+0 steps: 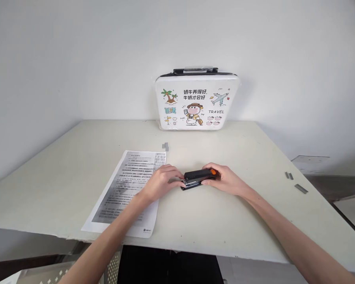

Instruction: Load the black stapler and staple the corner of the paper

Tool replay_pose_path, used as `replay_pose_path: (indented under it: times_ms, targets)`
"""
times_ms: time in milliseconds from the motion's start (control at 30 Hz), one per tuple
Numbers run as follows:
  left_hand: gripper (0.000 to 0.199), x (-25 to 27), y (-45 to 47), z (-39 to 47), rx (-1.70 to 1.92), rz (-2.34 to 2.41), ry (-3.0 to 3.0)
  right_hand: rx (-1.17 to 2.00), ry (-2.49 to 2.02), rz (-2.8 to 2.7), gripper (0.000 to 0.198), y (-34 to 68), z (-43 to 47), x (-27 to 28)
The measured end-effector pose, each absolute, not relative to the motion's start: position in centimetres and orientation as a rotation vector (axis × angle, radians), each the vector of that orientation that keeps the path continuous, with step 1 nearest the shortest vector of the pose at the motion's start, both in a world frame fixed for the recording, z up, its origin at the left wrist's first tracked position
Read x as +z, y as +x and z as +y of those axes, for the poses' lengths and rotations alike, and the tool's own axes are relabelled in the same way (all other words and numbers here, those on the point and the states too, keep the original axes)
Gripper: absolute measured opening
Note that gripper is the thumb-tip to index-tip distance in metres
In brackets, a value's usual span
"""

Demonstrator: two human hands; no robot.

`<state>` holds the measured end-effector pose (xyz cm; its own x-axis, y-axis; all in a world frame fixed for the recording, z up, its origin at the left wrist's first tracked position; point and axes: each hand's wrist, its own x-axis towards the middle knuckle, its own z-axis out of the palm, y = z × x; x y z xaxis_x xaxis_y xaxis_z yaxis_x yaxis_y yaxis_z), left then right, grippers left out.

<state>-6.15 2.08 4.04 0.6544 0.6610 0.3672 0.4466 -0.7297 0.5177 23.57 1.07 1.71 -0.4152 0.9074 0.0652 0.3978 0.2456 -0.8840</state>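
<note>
A black stapler with an orange patch at its rear lies at the middle of the table, its top arm lifted a little off the base. My right hand is closed round its rear end. At the stapler's front end, my left hand has its fingertips touching the tip; whether they pinch anything small there is hidden. Under my left wrist lies a printed sheet of paper, partly covered by my forearm.
A white case with cartoon pictures stands against the wall. Grey staple strips lie behind the paper and near the right table edge, one strip the largest. The table's front edge runs below my forearms.
</note>
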Motion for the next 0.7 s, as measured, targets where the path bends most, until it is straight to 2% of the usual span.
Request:
replay_pose_path:
  times_ms: [267, 433, 700]
  targets:
    - [0.032, 3.6, -5.2, 4.2, 0.805, 0.897, 2.409, 1.021, -1.228, -1.944, 0.033, 23.6, 0.9, 1.6]
    - [0.039, 4.3, -5.3, 5.3, 0.707, 0.699, 2.4, 1.083, -1.173, -1.941, 0.034, 23.6, 0.8, 1.7]
    - [0.047, 3.9, -4.8, 5.8, 0.67, 0.745, 2.377, 1.095, -1.141, -1.945, 0.034, 23.5, 0.8, 1.9]
